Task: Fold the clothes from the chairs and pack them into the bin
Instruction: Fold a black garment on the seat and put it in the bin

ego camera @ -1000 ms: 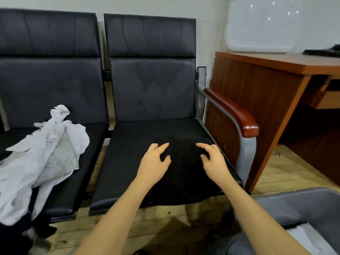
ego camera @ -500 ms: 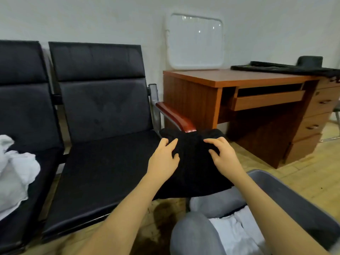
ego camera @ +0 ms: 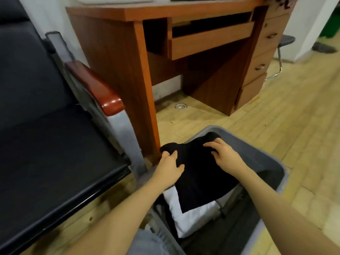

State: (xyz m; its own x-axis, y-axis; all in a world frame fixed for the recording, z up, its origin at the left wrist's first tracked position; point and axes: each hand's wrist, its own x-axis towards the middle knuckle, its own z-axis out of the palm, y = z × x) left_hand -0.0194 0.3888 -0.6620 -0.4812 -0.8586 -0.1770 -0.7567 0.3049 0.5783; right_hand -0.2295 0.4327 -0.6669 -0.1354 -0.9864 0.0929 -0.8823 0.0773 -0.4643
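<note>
I've got the folded black garment (ego camera: 200, 179) over the grey bin (ego camera: 272, 162), on top of a white folded piece (ego camera: 191, 216). Its long axis runs 12 to 6, near edge drooping into the bin. Left hand (ego camera: 170, 167) and right hand (ego camera: 223, 156) each pinch its far edge. Plank floor (ego camera: 276, 116); wooden desk (ego camera: 165, 43) at 12, black chair (ego camera: 46, 135) at 9. Half a second ago the garment was beside the armrest (ego camera: 95, 87); now it's at the bin.

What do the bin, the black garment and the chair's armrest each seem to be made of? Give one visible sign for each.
Bin: probably plastic; smooth, matte grey moulded wall.
Black garment: soft fabric, matte; it droops and bunches under both hands.
Armrest: apparently lacquered wood or a wood-look pad; reddish-brown with glossy highlights.
</note>
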